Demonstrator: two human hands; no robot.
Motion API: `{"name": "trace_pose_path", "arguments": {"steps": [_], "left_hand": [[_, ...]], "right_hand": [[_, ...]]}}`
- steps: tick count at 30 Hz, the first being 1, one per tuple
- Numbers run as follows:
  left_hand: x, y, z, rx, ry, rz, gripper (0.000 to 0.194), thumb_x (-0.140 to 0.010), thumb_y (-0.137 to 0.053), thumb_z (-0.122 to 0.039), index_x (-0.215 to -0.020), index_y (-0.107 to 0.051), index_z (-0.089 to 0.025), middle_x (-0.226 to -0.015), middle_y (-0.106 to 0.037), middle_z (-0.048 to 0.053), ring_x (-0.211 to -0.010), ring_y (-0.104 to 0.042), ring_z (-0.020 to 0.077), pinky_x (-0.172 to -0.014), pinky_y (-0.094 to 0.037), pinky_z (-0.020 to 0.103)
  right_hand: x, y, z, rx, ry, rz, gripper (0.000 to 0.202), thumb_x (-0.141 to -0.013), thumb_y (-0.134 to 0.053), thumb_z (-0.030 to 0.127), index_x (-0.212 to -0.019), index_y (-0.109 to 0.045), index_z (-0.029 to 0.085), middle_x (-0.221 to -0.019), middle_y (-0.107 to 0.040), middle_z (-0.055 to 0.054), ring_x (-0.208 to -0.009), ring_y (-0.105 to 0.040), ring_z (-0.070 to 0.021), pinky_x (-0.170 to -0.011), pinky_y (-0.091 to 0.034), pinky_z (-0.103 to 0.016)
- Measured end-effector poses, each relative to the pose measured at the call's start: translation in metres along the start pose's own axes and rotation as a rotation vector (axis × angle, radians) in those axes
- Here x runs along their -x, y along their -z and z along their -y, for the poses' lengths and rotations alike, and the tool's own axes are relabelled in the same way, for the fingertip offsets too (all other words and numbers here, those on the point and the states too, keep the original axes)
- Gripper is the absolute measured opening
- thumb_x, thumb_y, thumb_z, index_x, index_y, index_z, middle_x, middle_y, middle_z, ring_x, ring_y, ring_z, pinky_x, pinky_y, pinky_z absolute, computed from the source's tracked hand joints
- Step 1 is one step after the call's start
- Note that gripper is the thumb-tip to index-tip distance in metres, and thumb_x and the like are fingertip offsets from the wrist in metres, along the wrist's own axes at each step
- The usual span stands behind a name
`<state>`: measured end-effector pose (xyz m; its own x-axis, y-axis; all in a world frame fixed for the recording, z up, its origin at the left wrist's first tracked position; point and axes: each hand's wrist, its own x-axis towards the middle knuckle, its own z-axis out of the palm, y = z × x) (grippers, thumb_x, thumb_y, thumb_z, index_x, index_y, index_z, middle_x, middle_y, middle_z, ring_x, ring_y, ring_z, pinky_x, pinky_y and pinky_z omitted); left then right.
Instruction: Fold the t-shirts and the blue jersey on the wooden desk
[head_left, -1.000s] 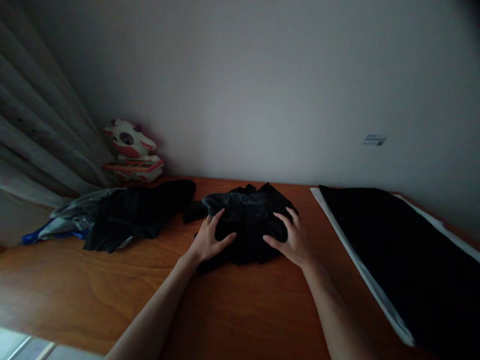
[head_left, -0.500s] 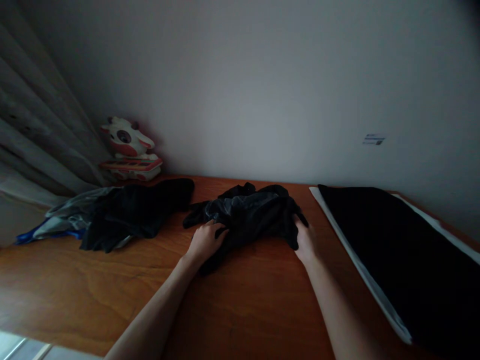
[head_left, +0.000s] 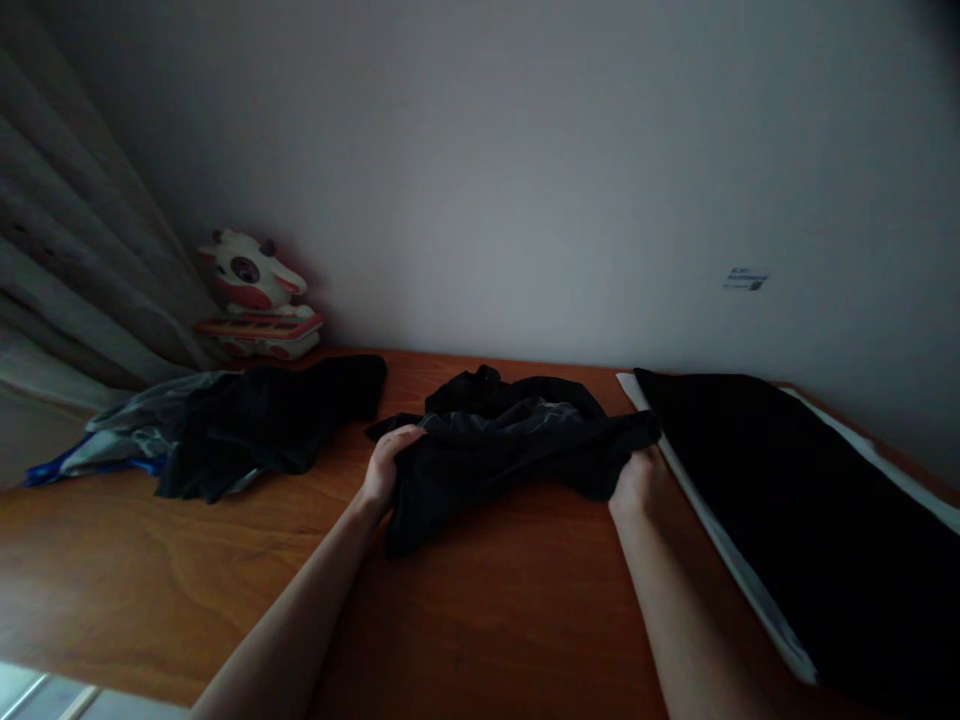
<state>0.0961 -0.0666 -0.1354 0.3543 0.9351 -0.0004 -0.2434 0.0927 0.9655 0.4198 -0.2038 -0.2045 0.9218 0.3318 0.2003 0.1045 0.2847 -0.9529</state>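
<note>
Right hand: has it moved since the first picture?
Yes. The right hand has moved right, closer to the flat black cloth, and now holds the edge of the bunched black garment.

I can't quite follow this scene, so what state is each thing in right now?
Dark garment: crumpled, partly spread between the hands
Left hand: closed on the garment's left side
Right hand: closed on its right side
Clothes pile: rumpled, unfolded
Black cloth: lying flat over something white
Cow toy: upright
Curtain: hanging in folds
</note>
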Motion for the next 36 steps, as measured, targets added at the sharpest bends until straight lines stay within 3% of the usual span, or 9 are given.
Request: {"name": "trace_pose_path", "arguments": {"steps": [4,11,17,21,24,28,31,34,36], "left_hand": [[-0.009,0.003,0.006,-0.179,-0.18,-0.165,0.032,-0.07,-0.075,-0.051,-0.073,-0.071,-0.02,-0.083,-0.071,0.003,-0.088,-0.063,0.0242,-0.08,-0.046,0.03],[-0.017,0.009,0.018,-0.172,-0.217,-0.373,0.033,-0.075,-0.076,-0.049,-0.092,-0.067,-0.022,-0.09,-0.066,0.002,-0.088,-0.06,0.0198,-0.083,-0.045,0.029],[0.007,-0.007,0.02,-0.477,-0.392,-0.155,0.039,-0.077,-0.079,-0.046,-0.109,-0.069,-0.025,-0.113,-0.07,0.007,-0.114,-0.059,0.0298,-0.105,-0.041,0.041],[0.021,-0.015,0.014,-0.67,-0.521,0.051,0.045,-0.075,-0.082,-0.04,-0.117,-0.071,-0.029,-0.129,-0.068,0.008,-0.127,-0.054,0.0343,-0.116,-0.033,0.047],[0.022,-0.016,0.014,-0.737,-0.482,0.142,0.052,-0.074,-0.082,-0.04,-0.124,-0.07,-0.029,-0.134,-0.067,0.01,-0.129,-0.055,0.0364,-0.116,-0.032,0.05],[0.019,-0.015,0.017,-0.749,-0.335,0.224,0.054,-0.07,-0.084,-0.044,-0.12,-0.074,-0.029,-0.115,-0.076,0.011,-0.113,-0.065,0.038,-0.11,-0.038,0.05],[0.017,-0.012,0.014,-0.735,-0.347,0.223,0.045,-0.069,-0.084,-0.047,-0.11,-0.078,-0.029,-0.098,-0.079,0.009,-0.099,-0.07,0.0353,-0.101,-0.047,0.044],[0.02,-0.007,0.012,-0.734,-0.372,0.273,0.035,-0.074,-0.079,-0.05,-0.104,-0.08,-0.031,-0.093,-0.08,0.006,-0.09,-0.074,0.032,-0.086,-0.053,0.036],[0.025,-0.004,0.015,-0.602,-0.319,0.288,0.027,-0.075,-0.077,-0.052,-0.091,-0.082,-0.032,-0.085,-0.08,0.005,-0.083,-0.074,0.0303,-0.078,-0.053,0.034]], "right_hand": [[0.003,-0.004,0.003,0.051,0.011,-0.123,0.047,-0.08,-0.058,0.061,-0.094,-0.07,0.018,-0.089,-0.073,-0.004,-0.096,-0.067,-0.0269,-0.091,-0.052,-0.044],[0.013,-0.009,0.011,0.056,0.03,-0.072,0.046,-0.081,-0.061,0.063,-0.09,-0.07,0.019,-0.096,-0.073,-0.006,-0.099,-0.066,-0.0253,-0.098,-0.047,-0.044],[0.018,-0.006,0.011,0.022,0.091,0.096,0.043,-0.08,-0.064,0.057,-0.102,-0.067,0.021,-0.105,-0.071,-0.007,-0.103,-0.065,-0.0259,-0.098,-0.047,-0.045],[0.026,-0.004,0.015,0.049,0.1,0.355,0.063,-0.075,-0.074,0.055,-0.127,-0.059,0.023,-0.125,-0.068,-0.011,-0.118,-0.062,-0.0295,-0.104,-0.045,-0.047],[0.032,-0.003,0.018,0.087,0.168,0.526,0.07,-0.079,-0.071,0.056,-0.138,-0.053,0.024,-0.141,-0.06,-0.013,-0.131,-0.055,-0.0311,-0.114,-0.038,-0.049],[0.033,-0.007,0.023,0.11,0.205,0.536,0.068,-0.08,-0.068,0.054,-0.14,-0.052,0.024,-0.141,-0.061,-0.012,-0.133,-0.054,-0.0309,-0.114,-0.038,-0.049],[0.027,-0.004,0.033,0.242,0.188,0.533,0.053,-0.076,-0.065,0.05,-0.123,-0.064,0.025,-0.124,-0.071,-0.009,-0.121,-0.061,-0.0308,-0.107,-0.044,-0.047],[0.019,0.01,0.051,0.573,0.04,0.733,0.022,-0.076,-0.06,0.044,-0.082,-0.071,0.027,-0.088,-0.076,-0.004,-0.092,-0.069,-0.0302,-0.086,-0.051,-0.044],[0.014,0.018,0.067,0.832,-0.065,0.862,0.031,-0.083,-0.054,0.046,-0.06,-0.064,0.027,-0.064,-0.069,-0.003,-0.07,-0.067,-0.028,-0.073,-0.049,-0.042]]}}
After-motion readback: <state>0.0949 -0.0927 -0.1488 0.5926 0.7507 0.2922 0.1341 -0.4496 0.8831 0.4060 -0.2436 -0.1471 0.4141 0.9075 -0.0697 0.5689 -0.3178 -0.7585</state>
